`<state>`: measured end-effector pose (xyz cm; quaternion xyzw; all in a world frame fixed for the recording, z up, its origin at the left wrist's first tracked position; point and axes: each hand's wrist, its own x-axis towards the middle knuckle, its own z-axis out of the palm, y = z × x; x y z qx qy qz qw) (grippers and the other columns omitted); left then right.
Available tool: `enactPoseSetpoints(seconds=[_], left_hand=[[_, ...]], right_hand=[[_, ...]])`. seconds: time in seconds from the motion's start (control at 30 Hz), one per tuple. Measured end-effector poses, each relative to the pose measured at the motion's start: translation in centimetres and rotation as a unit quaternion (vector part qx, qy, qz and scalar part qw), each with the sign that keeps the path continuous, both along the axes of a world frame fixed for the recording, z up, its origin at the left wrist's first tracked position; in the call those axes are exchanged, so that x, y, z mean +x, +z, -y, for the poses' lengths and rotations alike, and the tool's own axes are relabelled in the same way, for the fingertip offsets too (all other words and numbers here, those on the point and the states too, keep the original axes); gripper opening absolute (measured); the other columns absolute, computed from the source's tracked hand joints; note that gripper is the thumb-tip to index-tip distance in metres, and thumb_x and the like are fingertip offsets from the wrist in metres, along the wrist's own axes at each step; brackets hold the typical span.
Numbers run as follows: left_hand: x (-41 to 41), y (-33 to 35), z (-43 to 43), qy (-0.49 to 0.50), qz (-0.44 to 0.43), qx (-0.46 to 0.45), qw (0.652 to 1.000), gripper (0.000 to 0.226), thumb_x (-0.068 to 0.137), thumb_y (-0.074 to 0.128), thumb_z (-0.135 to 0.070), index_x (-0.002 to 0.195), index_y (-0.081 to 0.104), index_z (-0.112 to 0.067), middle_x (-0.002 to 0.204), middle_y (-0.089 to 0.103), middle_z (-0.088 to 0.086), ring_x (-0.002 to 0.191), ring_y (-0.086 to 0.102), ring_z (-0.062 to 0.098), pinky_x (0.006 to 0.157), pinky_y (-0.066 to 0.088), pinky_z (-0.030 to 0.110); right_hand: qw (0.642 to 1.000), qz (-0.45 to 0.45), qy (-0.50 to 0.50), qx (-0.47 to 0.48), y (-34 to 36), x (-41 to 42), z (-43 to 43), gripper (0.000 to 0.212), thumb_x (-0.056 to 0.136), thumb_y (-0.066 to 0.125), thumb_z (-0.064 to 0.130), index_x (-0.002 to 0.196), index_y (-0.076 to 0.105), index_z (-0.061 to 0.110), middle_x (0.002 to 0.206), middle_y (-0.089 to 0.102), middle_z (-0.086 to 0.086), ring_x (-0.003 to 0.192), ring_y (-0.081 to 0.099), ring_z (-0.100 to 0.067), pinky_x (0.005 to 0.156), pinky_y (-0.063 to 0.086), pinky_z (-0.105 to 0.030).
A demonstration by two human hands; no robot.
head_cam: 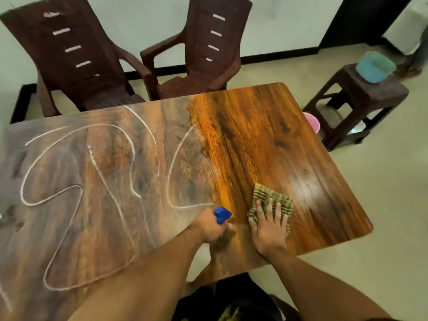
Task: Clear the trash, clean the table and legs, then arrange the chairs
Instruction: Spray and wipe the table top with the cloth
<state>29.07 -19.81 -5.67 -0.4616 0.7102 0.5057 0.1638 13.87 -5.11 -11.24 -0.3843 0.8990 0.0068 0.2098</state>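
Note:
A wooden table [266,140] fills the view, its left half crossed by long white squiggles of cleaning liquid [129,144]. My left hand [209,228] is closed around a bottle whose blue cap [222,214] points at the tabletop near the end of a white line. My right hand [268,224] lies flat, fingers spread, pressing a green striped cloth [272,199] onto the table just right of the bottle. Two dark brown plastic chairs [76,66] [203,49] stand behind the table's far edge.
A dark brown stool [361,105] stands to the right of the table with a light blue tub [375,66] on it. A pink bucket [312,121] peeks out beside the table's right edge. Pale floor lies to the right.

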Motion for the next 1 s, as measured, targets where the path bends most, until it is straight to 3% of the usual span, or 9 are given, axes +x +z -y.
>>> enactPoseSetpoints(seconds=[0.17,0.33,0.43,0.53,0.6,0.67,0.77,0.83,1.0], left_hand=[[2.7,0.3,-3.5,-0.056,0.035,0.032,0.997,0.043,0.086,0.075,-0.038,0.118,0.059,-0.014,0.1,0.063,0.001,0.092,0.063,0.019,0.079,0.047,0.025],[5.5,0.1,-3.9,-0.02,0.048,0.05,0.997,0.055,0.084,0.078,-0.041,0.123,0.052,-0.013,0.102,0.062,0.001,0.089,0.063,0.018,0.076,0.048,0.027],[6.6,0.2,-3.2,0.012,0.022,0.031,0.999,0.038,0.085,0.077,-0.035,0.11,0.064,-0.01,0.081,0.067,0.002,0.066,0.063,0.013,0.07,0.054,0.031],[7.2,0.4,-2.4,0.022,0.021,-0.012,0.999,0.028,0.087,0.073,-0.032,0.102,0.068,-0.009,0.083,0.07,0.007,0.07,0.063,0.016,0.067,0.051,0.026],[7.3,0.4,-2.2,0.024,0.03,-0.019,0.999,0.032,0.086,0.073,-0.036,0.1,0.066,-0.008,0.078,0.068,0.004,0.066,0.062,0.015,0.062,0.049,0.024],[7.3,0.4,-2.4,0.022,0.043,-0.008,0.999,0.031,0.086,0.074,-0.039,0.093,0.063,-0.011,0.071,0.065,0.001,0.057,0.06,0.012,0.056,0.047,0.022],[7.5,0.1,-3.4,0.044,0.049,0.015,0.998,0.037,0.085,0.075,-0.041,0.1,0.06,-0.011,0.078,0.068,0.003,0.055,0.061,0.012,0.057,0.051,0.024],[7.8,0.1,-4.1,0.056,0.053,0.02,0.997,0.039,0.086,0.076,-0.041,0.104,0.059,-0.012,0.078,0.068,0.004,0.054,0.061,0.012,0.056,0.05,0.024],[8.1,0.2,-4.9,0.056,0.065,-0.008,0.996,0.027,0.086,0.074,-0.039,0.088,0.061,-0.015,0.072,0.065,0.002,0.059,0.061,0.015,0.06,0.051,0.027]], right_hand=[[0.972,0.029,0.233,-0.012,0.6,1.2,-3.8,0.058,0.103,0.02,0.055,0.153,-0.008,0.044,0.162,-0.022,0.008,0.149,-0.027,-0.022,0.117,-0.022,-0.047],[0.998,0.024,-0.036,0.036,0.8,2.1,-2.6,0.061,0.102,0.013,0.058,0.156,-0.009,0.038,0.163,-0.025,-0.001,0.147,-0.029,-0.03,0.114,-0.019,-0.06],[0.981,0.036,0.192,-0.009,0.1,8.4,-1.5,0.061,0.102,0.019,0.057,0.158,0.003,0.036,0.163,-0.021,-0.006,0.145,-0.034,-0.032,0.113,-0.022,-0.062],[0.895,0.02,0.444,-0.025,-0.8,9.5,-4.0,0.055,0.099,0.033,0.056,0.147,0.044,0.032,0.165,0.019,-0.004,0.152,-0.008,-0.031,0.116,-0.006,-0.058],[0.858,0.0,0.512,-0.043,-1.1,5.7,-5.2,0.056,0.101,0.03,0.057,0.153,0.03,0.037,0.167,0.009,0.002,0.154,-0.008,-0.026,0.117,-0.009,-0.054],[0.888,-0.01,0.458,-0.043,-0.7,1.9,-6.7,0.056,0.102,0.018,0.061,0.154,0.01,0.043,0.167,0.0,0.005,0.152,-0.017,-0.019,0.118,-0.011,-0.052],[0.988,-0.026,0.155,-0.004,0.0,0.7,-7.7,0.063,0.096,-0.005,0.063,0.155,-0.008,0.04,0.165,-0.016,0.001,0.148,-0.029,-0.021,0.12,-0.011,-0.053],[0.999,-0.017,0.036,0.016,-0.2,3.7,-7.1,0.064,0.099,0.0,0.059,0.156,-0.012,0.034,0.163,-0.024,-0.004,0.147,-0.03,-0.029,0.12,-0.012,-0.056],[0.961,0.018,0.274,-0.034,-0.9,11.0,-6.0,0.063,0.099,0.026,0.057,0.157,0.023,0.032,0.167,-0.003,-0.006,0.152,-0.011,-0.034,0.117,-0.007,-0.058]])
